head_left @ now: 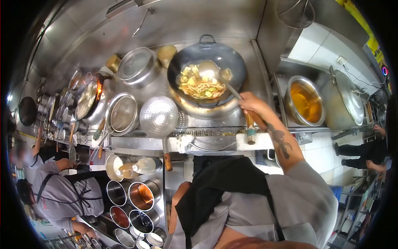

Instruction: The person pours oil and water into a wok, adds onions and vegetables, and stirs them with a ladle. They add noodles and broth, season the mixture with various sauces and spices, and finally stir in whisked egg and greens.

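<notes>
My right hand (251,102) is closed round the handle of a metal ladle (208,69), reaching in from the right. The ladle's bowl rests low in a dark wok (234,54), over noodles (203,89) mixed with pale, yellowish chunks. The wok sits on a burner ring, its loop handle at the far side. Just below my right hand, a wooden handle with a green band (251,135) juts over the stove's front edge. Only a bit of my left arm (179,201) shows beside the black apron; the left hand is out of sight.
Left of the wok lie a perforated skimmer (158,116) and a mesh strainer (123,114). A steel bowl of amber liquid (306,101) stands at right, by a lidded pot (348,97). Flames rise round another pan (87,99). Sauce pots (120,216) and co-workers (66,193) are at lower left.
</notes>
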A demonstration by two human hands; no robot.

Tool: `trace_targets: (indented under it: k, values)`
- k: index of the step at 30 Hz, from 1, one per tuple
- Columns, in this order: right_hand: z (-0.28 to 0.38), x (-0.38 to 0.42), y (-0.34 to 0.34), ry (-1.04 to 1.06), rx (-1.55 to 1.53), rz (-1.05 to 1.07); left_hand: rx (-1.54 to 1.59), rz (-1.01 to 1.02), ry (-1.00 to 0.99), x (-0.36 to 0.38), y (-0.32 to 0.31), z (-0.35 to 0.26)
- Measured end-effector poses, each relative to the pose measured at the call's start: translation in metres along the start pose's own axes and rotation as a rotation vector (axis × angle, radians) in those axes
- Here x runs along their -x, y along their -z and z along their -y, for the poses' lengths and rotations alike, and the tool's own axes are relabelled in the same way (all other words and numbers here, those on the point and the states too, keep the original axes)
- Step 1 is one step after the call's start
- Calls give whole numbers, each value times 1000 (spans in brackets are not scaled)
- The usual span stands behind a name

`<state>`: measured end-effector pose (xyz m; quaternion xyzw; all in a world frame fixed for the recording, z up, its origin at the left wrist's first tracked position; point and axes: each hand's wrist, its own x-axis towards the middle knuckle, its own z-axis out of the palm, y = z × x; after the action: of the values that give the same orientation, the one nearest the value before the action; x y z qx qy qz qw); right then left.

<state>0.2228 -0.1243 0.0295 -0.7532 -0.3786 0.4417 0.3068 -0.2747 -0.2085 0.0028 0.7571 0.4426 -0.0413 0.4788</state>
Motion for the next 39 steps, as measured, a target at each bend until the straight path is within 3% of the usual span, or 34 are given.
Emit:
trace_targets:
  k: [2, 5, 8, 11, 15, 18, 21, 27, 39]
  values:
    - [20, -4, -21, 154, 313, -167, -11, 13, 5, -3, 3, -7]
    - [32, -13, -62, 38, 55, -153, -41, 54, 43, -8, 12, -22]
    - [21, 6, -52, 18, -322, -5, -29, 39, 62, -6, 16, -31]
    - [28, 40, -18, 111, 156, -37, 53, -78, -7, 6, -8, -9]
    - [-3, 52, -18, 458, 550, -371, 11, -154, -99, 2, -20, 11]
    - [13, 88, -10, 447, 498, -270, -61, -144, -96, 0, -13, 0]
    - [-11, 58, -6, 410, 644, -161, 7, -122, -85, 6, 0, -29]
    - [26, 72, -27, 299, 661, -341, 75, -86, -34, 0, 14, -51]
    - [7, 61, -30, 335, 693, -270, 22, -131, -88, -1, 12, -50]
